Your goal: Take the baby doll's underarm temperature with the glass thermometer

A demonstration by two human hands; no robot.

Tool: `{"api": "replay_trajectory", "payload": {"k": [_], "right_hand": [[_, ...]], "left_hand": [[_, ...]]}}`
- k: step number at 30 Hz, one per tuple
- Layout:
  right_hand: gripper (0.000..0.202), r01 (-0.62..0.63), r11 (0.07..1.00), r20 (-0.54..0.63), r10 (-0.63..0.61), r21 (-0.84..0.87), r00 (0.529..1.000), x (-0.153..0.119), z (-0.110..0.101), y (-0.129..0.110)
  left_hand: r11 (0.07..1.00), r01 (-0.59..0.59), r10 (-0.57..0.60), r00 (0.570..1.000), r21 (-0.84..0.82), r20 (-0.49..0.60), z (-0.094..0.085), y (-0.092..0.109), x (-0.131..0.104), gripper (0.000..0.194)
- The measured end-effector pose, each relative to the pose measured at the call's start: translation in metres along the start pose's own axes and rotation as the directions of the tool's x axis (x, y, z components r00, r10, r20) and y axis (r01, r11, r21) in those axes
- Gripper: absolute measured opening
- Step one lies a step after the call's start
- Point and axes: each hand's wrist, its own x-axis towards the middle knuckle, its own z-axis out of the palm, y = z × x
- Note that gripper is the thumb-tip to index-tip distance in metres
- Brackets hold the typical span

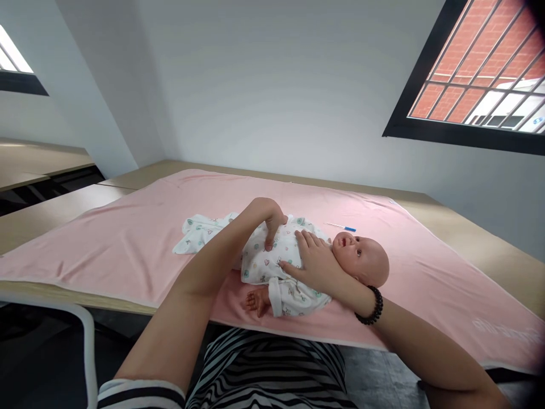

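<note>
A baby doll point(368, 261) lies on its back on a pink cloth point(149, 238), its head to the right. It wears a white printed garment point(258, 258), and its near hand point(258, 301) sticks out of a cuffed sleeve. My left hand point(272, 218), bent at the wrist, rests over the doll's belly. Its thumb is apart from the fingers, which are partly hidden. My right hand point(317, 264) lies flat on the doll's chest, fingers stretched and thumb spread. A white cloth point(198, 233) with the same print extends left of the doll, partly behind my left forearm.
A thin white stick with a blue end point(349, 229) lies on the cloth beyond the doll. The wooden table point(460, 221) meets a white wall point(272, 102) at the back. A white curved metal tube point(88, 341) stands at the near left.
</note>
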Motion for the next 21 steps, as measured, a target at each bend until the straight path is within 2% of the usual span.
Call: {"api": "replay_trajectory", "payload": {"k": [5, 10, 15, 21], "right_hand": [[0.086, 0.045, 0.999, -0.025, -0.045, -0.027, 0.999, 0.0, -0.004, -0.003], [0.084, 0.05, 0.998, -0.043, -0.052, -0.046, 0.998, -0.001, -0.004, -0.004], [0.078, 0.058, 0.997, -0.053, -0.061, -0.059, 0.997, -0.001, -0.003, -0.004], [0.077, 0.053, 0.996, -0.034, -0.056, -0.065, 0.998, -0.002, -0.006, -0.005]], "left_hand": [[0.994, 0.088, -0.087, 0.996, 0.071, -0.008, 0.001, 0.007, -0.004, 0.121], [0.985, 0.143, -0.146, 0.989, 0.1, 0.027, 0.001, 0.013, -0.009, 0.136], [0.987, 0.16, -0.16, 0.987, 0.01, -0.006, 0.001, 0.013, -0.008, 0.131], [0.986, 0.169, -0.169, 0.985, -0.01, -0.022, 0.002, 0.012, -0.008, 0.137]]}}
